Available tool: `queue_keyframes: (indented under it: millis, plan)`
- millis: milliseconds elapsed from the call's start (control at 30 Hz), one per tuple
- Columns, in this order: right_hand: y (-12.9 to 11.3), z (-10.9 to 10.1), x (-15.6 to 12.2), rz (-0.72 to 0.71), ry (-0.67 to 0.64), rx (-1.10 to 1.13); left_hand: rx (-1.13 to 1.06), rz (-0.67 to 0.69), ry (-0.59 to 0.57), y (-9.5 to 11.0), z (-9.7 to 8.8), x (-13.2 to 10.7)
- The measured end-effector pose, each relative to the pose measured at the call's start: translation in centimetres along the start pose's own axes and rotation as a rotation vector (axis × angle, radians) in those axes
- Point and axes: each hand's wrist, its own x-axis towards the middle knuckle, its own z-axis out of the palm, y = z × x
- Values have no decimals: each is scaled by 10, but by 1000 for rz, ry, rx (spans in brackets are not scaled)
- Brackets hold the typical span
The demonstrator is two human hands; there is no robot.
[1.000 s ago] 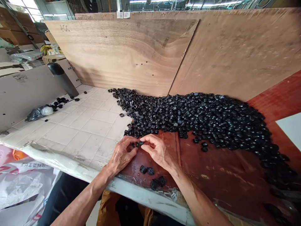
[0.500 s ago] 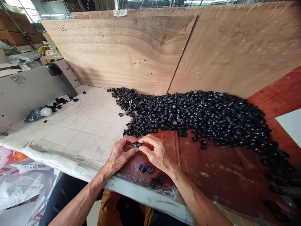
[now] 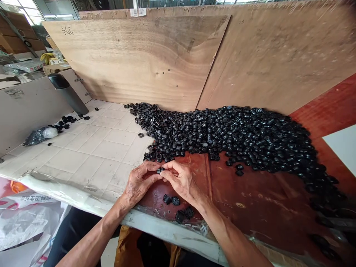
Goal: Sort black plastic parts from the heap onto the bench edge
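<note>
Black plastic fitting (image 3: 160, 170) is between the fingertips of the two hands, over the worktop (image 3: 91, 154), just before the near border of the heap. Nearest to the body runs the pale front edge (image 3: 167, 224), and both forearms cross it. Beyond this edge, room for moving extends over the red-brown surface (image 3: 241, 196) at the right, and over the light tiled part at the left.

Left hand (image 3: 138, 184) pinches the fitting with thumb and bent fingers, pointing to the right. Right hand (image 3: 179, 181) pinches it from the other side, its fingers curled and pointing to the left.

Between the forearms lie four loose fittings (image 3: 175, 200), in two pairs. Farther, two more fittings (image 3: 239, 172) lie close before the heap of black fittings (image 3: 230, 133), which are too many for counting. Behind it stand wooden boards (image 3: 125, 55); at the far left, one dark bottle (image 3: 71, 96).
</note>
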Motion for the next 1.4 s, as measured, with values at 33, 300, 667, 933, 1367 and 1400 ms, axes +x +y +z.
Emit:
queue_keyframes:
  millis: [33, 300, 667, 933, 1367, 1400]
  plan:
    - [1, 0, 0, -15, 10, -17, -8, -16, 3, 0, 0, 0]
    - [1, -3, 4, -206, 23, -69, -77, -155, 36, 5, -1, 0]
    - [2, 2, 2, -234, 46, -74, -162, -223, 43, 7, -2, 3]
    - [-2, 5, 0, 42, -7, 87, -24, -5, 27, 7, 0, 2]
    - [1, 4, 1, -208, 97, -39, -224, -319, 14, 9, 0, 4]
    - [0, 4, 1, -260, 89, -56, -268, -373, -5, 10, -1, 5]
